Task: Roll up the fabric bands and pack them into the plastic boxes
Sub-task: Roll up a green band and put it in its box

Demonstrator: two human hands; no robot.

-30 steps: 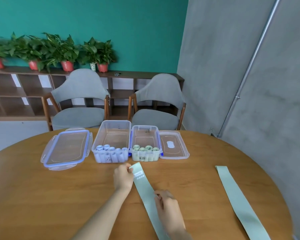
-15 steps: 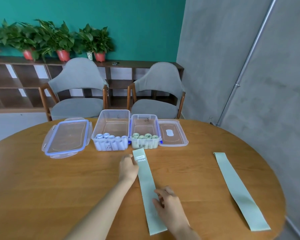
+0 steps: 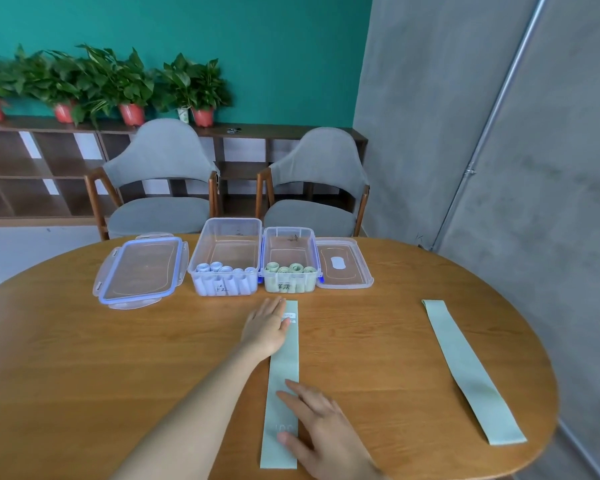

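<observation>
Low in the frame's centre, two flat hands pin a pale green fabric band (image 3: 282,382) straight on the round wooden table (image 3: 84,368), ready for rolling.

Nearest, at lower centre, the right hand (image 3: 321,431) lies open, fingers spread, across the band's near end; further up, the left hand (image 3: 266,329) is stretched out, palm down and fingers together, on the far end beside its white label. Neither grips anything. This looks like the flattening step, so the next move calls for pinching one end and curling it tightly and evenly. At right, well apart, a second green band (image 3: 471,370) lies unrolled. Beyond, at centre, the smaller plastic box (image 3: 289,263) holds green rolls, the larger box (image 3: 225,259) beside it white ones, with each lid alongside.
</observation>
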